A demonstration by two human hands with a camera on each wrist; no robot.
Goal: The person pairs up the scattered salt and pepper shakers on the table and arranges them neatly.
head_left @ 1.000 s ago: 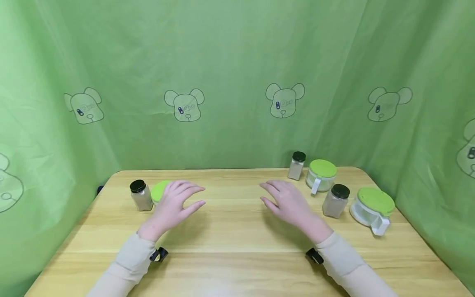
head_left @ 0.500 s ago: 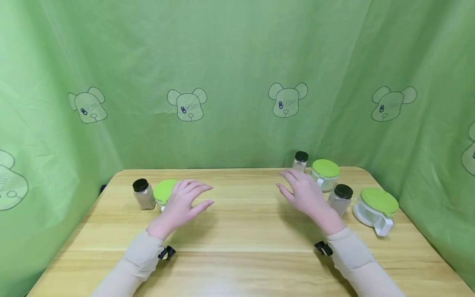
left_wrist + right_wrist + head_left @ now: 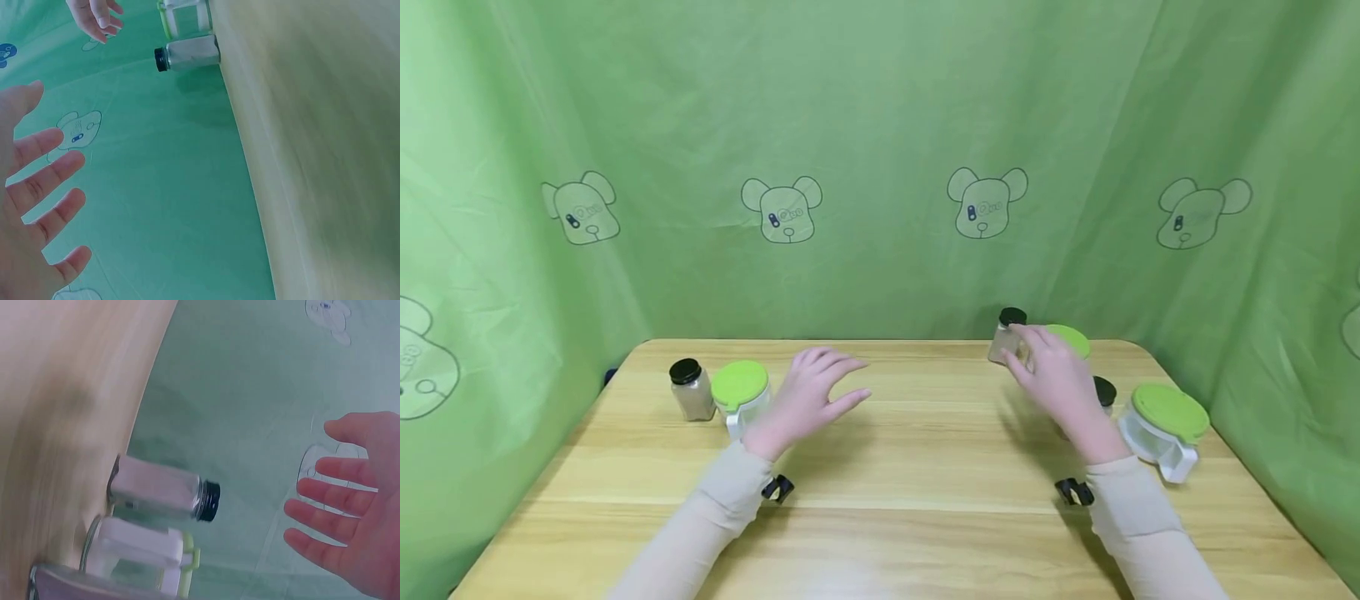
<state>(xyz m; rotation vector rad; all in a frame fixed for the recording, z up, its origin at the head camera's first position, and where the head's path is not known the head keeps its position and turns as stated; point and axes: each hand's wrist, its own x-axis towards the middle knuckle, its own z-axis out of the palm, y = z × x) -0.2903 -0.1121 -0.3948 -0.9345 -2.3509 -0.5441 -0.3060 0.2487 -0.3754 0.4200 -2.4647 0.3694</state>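
Observation:
My right hand [image 3: 1056, 375] hovers over the table's right side, fingers apart and holding nothing. Just beyond its fingertips stands a square glass jar [image 3: 159, 484] with a black lid; the right wrist view shows a gap between them. A white-handled clear pot with a green lid [image 3: 1069, 338] is partly hidden behind this hand. Another black-lidded jar [image 3: 1103, 390] is mostly covered by the wrist. My left hand [image 3: 808, 396] hangs above the table with spread fingers, also holding nothing. It is nearest a green-lidded pot [image 3: 741, 385], left of which stands a black-lidded jar [image 3: 692, 392].
One more green-lidded pot [image 3: 1168, 412] with a white handle stands near the right edge of the wooden table [image 3: 910, 542]. A green curtain [image 3: 880, 275] with bear-head outlines hangs close behind the table and along both sides.
My right hand has moved right and forward towards the back jar, now covering part of the pot and jar behind it. The left hand has shifted right, uncovering the left pot.

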